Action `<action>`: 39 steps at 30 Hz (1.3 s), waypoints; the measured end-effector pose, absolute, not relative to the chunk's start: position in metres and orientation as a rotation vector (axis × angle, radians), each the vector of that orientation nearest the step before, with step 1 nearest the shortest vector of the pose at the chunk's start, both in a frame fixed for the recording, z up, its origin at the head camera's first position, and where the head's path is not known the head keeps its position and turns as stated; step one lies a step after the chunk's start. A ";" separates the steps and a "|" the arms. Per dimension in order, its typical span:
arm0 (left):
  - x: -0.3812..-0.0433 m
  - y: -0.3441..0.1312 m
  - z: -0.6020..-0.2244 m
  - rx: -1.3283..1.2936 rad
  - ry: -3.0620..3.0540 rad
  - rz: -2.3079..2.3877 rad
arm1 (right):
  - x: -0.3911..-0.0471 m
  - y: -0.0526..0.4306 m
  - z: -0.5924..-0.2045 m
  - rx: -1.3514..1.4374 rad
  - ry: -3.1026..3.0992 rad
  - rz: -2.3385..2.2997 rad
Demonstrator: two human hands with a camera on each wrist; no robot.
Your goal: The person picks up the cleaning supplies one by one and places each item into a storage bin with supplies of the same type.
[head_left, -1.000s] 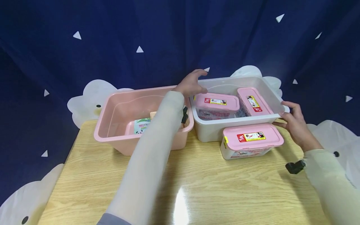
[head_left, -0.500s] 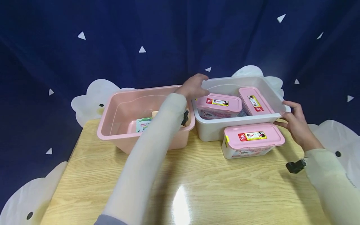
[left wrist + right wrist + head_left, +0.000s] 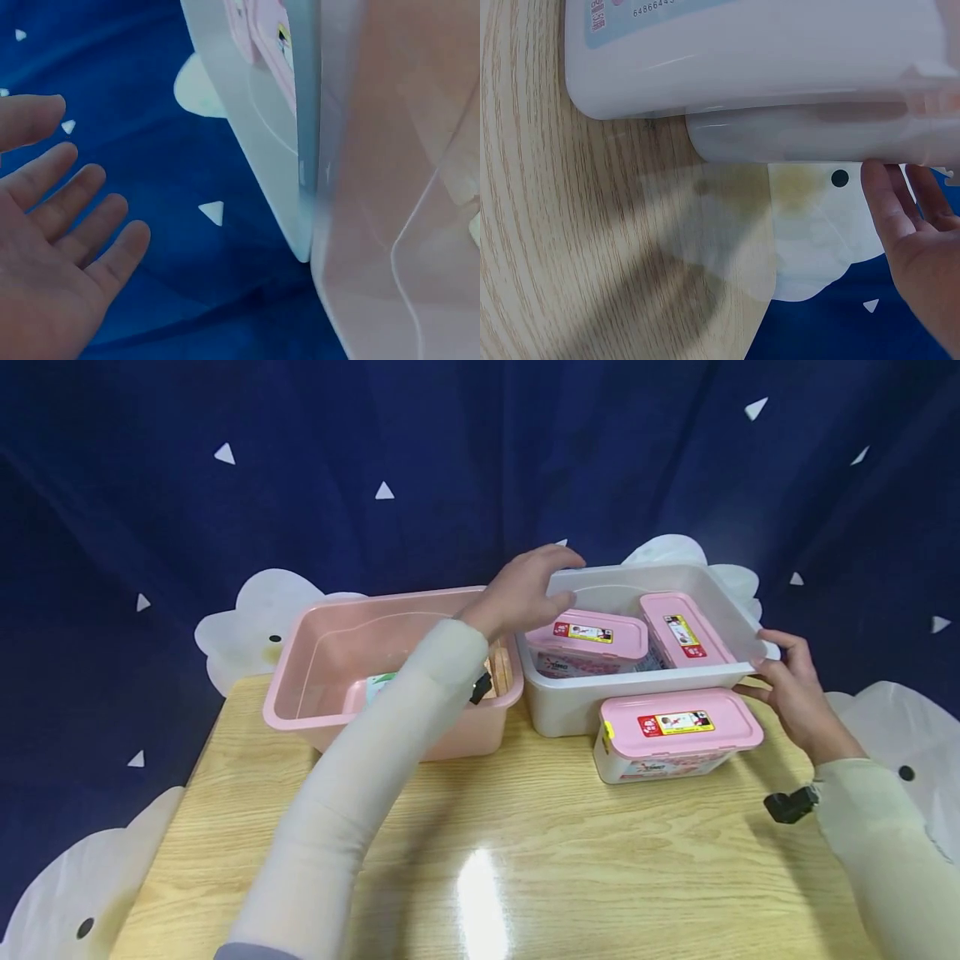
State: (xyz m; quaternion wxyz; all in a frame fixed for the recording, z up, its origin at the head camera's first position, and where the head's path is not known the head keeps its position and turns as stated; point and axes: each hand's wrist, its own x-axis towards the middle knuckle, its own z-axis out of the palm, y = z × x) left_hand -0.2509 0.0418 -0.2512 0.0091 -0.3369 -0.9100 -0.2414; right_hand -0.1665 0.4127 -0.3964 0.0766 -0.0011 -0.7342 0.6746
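Note:
My left hand (image 3: 527, 591) hovers at the left end of a white plastic bin (image 3: 558, 714), fingers spread and holding nothing. In the left wrist view that left hand (image 3: 60, 247) is apart from the bins, its fingers nearly straight. My right hand (image 3: 797, 693) holds the white bin's right rim at the front corner; the right wrist view has its fingertips against the bin's edge. Inside that bin, one pink-lidded box (image 3: 585, 647) lies crosswise on the left, and another pink-lidded box (image 3: 684, 628) lies lengthwise on the right. A third pink-lidded box (image 3: 678, 727) stands in front.
A pink plastic bin (image 3: 465, 739) stands left of the white one, close beside it. It contains a green-and-white packet (image 3: 372, 689) and tan items (image 3: 501, 670), partly hidden by my left arm. Wooden table (image 3: 585, 860) spreads in front; a dark blue curtain (image 3: 435, 443) hangs behind.
My left hand has shifted right and slightly up, away from the pink bin, its fingers opening wider. The right hand stays at the white bin's rim. The head view has turned slightly.

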 end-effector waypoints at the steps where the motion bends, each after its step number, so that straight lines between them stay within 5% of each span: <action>1: -0.248 0.040 -0.251 -1.072 -2.835 -0.763 | -0.167 0.413 -0.396 -0.001 -2.197 2.020; 19: -0.181 0.039 -0.261 -1.581 -2.392 -0.562 | -0.169 0.419 -0.398 0.038 -2.152 2.039; 39: -0.152 0.064 -0.334 -1.693 -2.366 -0.605 | -0.172 0.418 -0.402 0.085 -2.117 2.056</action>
